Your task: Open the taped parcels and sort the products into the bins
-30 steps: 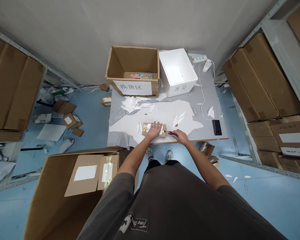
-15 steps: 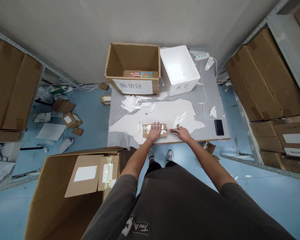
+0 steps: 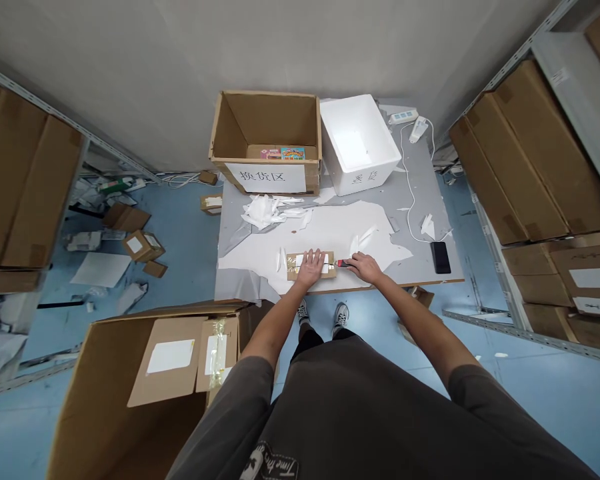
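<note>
Small cardboard packet (image 3: 293,265) lies near front edge of desk (image 3: 420,200), on white sheet (image 3: 340,230). Left hand (image 3: 310,269) presses flat on it, fingers spread; right hand (image 3: 365,268) clenches red utility knife (image 3: 343,264), tip at packet end. Little change from moment before: both hands still there.

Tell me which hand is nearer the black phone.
Right. The right hand is left of the phone, not touching it; the left hand is farther off, on the cardboard packet.

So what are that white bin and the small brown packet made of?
The white bin looks like polystyrene foam: thick, matte walls. The small brown packet seems matte cardboard, with shiny strips suggesting clear tape.
</note>
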Motion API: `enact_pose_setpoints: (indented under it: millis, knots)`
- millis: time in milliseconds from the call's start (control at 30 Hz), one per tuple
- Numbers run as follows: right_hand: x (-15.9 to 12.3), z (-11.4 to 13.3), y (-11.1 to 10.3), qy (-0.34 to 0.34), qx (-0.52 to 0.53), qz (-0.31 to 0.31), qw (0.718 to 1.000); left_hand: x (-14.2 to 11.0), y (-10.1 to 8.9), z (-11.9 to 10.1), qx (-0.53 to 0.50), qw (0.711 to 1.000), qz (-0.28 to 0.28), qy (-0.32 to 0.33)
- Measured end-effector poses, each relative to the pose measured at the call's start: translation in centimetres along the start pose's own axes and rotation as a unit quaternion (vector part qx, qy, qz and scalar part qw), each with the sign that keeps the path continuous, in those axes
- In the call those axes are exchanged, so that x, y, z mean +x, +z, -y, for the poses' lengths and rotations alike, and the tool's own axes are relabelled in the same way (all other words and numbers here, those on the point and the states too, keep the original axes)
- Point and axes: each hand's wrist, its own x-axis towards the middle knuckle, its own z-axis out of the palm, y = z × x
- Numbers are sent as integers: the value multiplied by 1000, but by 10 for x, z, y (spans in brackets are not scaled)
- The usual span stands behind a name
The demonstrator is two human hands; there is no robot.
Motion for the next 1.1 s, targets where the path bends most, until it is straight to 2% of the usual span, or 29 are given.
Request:
enact_pose_setpoints:
  millis: [533,767,1100]
  knots:
    - [5,1,5,-9,-42,-23,999,-2,19,10,-44,998,-50,2]
    - [6,-4,6,2,-20,-14,1000,-1,14,9,-47,998,-38,-9]
    - [9,2,7,28,13,-13,999,-3,0,5,-38,999,-13,-29]
